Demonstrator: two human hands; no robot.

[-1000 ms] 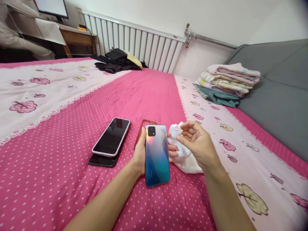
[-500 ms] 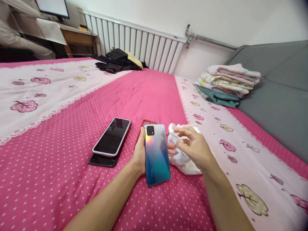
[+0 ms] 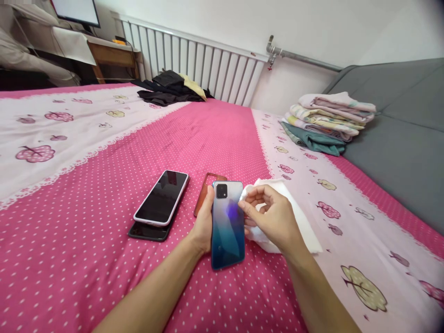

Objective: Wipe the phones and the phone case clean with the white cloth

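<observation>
My left hand (image 3: pixel 204 222) is wrapped round a smartphone (image 3: pixel 227 247), thumb along its left edge and fingers behind it. The phone's glossy back faces me, fading from silver to blue-teal, with a square camera block at the top left. Beside its right edge, my right hand (image 3: pixel 272 212) has curled fingers, the thumb tip close to the phone's back. White cloth (image 3: pixel 300 208) shows at those fingertips and spreads behind the hand, partly hidden by it. A reddish-brown phone case (image 3: pixel 202 196) lies partly covered behind the phone.
To the left, a phone in a pale case (image 3: pixel 161 196) rests on a black phone (image 3: pixel 149 232). Dark clothes (image 3: pixel 169 88) lie at the bed's far edge, and folded fabrics (image 3: pixel 329 120) are stacked by the grey headboard (image 3: pixel 398 120). A person (image 3: pixel 31 55) sits at the far left.
My right hand has moved left to the phone's edge and its fingers have curled in. The phone has tilted slightly, and its reflection has turned from rainbow to a purple spot.
</observation>
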